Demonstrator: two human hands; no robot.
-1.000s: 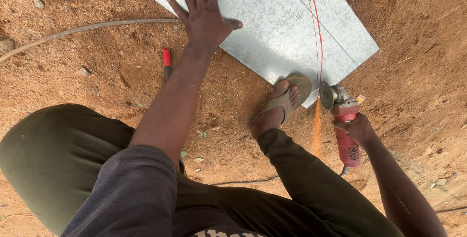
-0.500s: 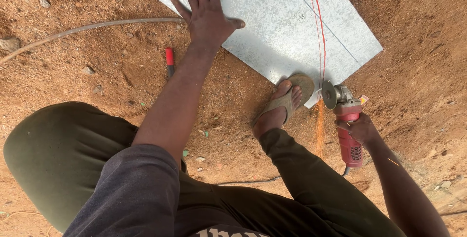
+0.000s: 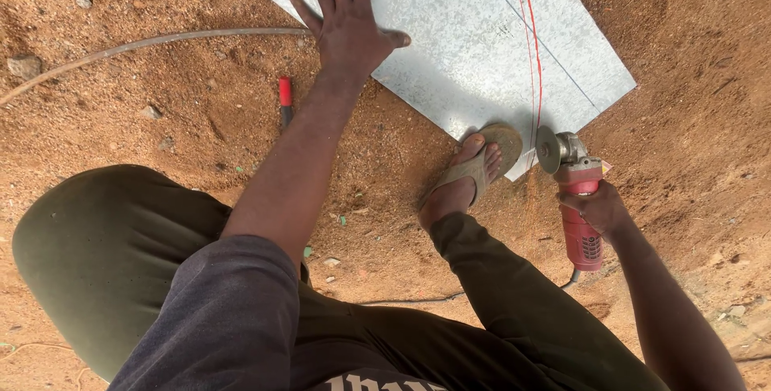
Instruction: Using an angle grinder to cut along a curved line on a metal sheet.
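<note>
Ground (image 3: 144, 110): bare reddish-brown earth, loose and pebbled, filling the frame on all sides; open-air setting, strong daylight, no walls in view.

Metal sheet (image 3: 466, 30): flat, pale grey, mottled finish, lying on the ground in the upper centre and upper right of the frame, one corner pointing toward the right edge. A red line (image 3: 536, 54) and a thinner dark line run down its right part toward the near edge.

Grinder (image 3: 577, 198): handheld, red body, grey head with a round disc, at centre right, the disc set at the near edge of the sheet where the red line ends.

Right hand (image 3: 598, 210): fingers wrapped tight around the red body of the grinder.

Left hand (image 3: 347, 26): flat on the sheet at top centre, palm down, fingers spread wide, thumb pointing right.

Foot (image 3: 466, 174): in a tan sandal, toes resting on the near edge of the sheet, just left of the grinder disc.

Hose (image 3: 144, 42): thin, grey-brown, running across the upper left of the frame up to the sheet's left edge.

Red-handled tool (image 3: 284, 95): small, lying on the ground left of centre, beside the left forearm; its kind cannot be told.

Cable (image 3: 409, 301): thin, dark, on the ground at lower centre.

Clothing: dark olive trousers and a grey sleeve across the lower half of the frame.

Containers: none in view.
</note>
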